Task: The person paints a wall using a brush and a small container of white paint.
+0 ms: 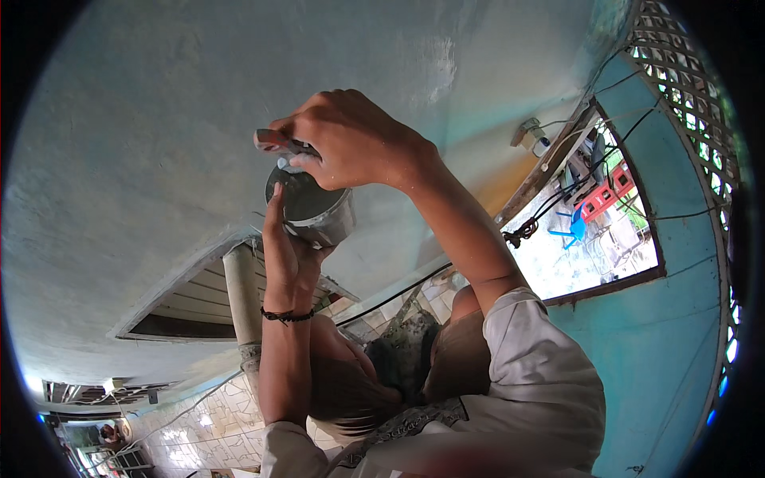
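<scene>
Near the middle of the view, my left hand [293, 245] supports a grey-smeared round container [323, 221] from below, with its thumb along the side. Above the container's opening is my right hand [340, 143], closed around a small tool [275, 140] with a reddish, worn end; its kind is unclear. Whitish paste [290, 166] shows below the tool, by the fingertips and the rim. A grey plastered wall [179, 119] fills the space behind both hands and bears a pale, rough patch [441, 69].
A vertical pipe [244, 293] stands beside a slatted opening [191, 302]. To the right, cables [553, 194] hang across a doorway in a turquoise wall [645, 322]. A blue plastic chair [575, 227] and red crates [606, 191] are outside. Tiled floor [209, 418] lies far below.
</scene>
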The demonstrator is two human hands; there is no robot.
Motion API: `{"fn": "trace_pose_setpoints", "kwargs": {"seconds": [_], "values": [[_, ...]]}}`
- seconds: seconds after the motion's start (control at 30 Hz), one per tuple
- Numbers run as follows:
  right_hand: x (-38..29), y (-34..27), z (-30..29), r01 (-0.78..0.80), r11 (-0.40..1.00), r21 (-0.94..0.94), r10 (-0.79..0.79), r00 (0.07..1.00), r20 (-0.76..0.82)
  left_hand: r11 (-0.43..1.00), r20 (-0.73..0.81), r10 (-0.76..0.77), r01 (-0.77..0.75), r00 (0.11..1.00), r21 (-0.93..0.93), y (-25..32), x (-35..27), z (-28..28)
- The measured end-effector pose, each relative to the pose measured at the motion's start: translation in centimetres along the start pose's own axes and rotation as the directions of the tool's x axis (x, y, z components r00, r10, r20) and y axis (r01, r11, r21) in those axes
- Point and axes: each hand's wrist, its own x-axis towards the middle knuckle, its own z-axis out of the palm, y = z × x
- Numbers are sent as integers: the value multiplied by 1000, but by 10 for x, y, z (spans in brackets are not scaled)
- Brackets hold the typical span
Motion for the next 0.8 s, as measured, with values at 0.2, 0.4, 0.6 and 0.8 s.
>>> {"fn": "trace_pose_setpoints", "kwargs": {"seconds": [0.2,0.4,0.6,0.8], "values": [[2,-3,-2,-1,1000,22,1,1000,-1,1000,2,24,-24,1000,6,-1,2,-4],[-1,29,-9,-59,979,196,72,995,-62,999,11,-20,20,1000,-24,-2,-3,-1],[-3,69,7,-250,755,606,313,950,2,999,32,-13,14,999,-47,-5,-2,-9],[-9,99,19,-457,309,834,496,826,269,1000,34,6,-5,999,-15,-4,0,4]]}}
